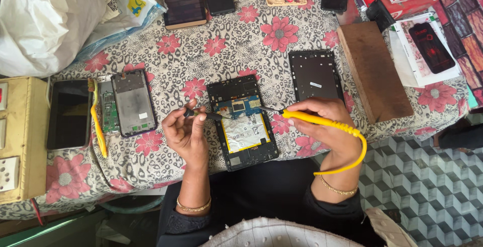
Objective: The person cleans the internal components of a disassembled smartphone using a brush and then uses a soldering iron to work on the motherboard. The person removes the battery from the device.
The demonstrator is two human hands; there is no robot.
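An opened tablet (242, 122) lies on the flowered cloth, its blue circuit board and silver battery showing. My left hand (185, 130) holds a thin dark tool (202, 114), its tip over the board's left side. My right hand (324, 124) grips a yellow soldering iron (307, 118) whose metal tip reaches the board's right side. The iron's yellow cord (360, 151) loops around my right wrist.
The tablet's black back cover (315, 76) lies just beyond my right hand, next to a wooden block (373, 70). At left are an opened phone (133, 102), a green board (108, 112), a dark phone (69, 113) and a beige box (20, 136). Phones, red boxes and a white bag line the far edge.
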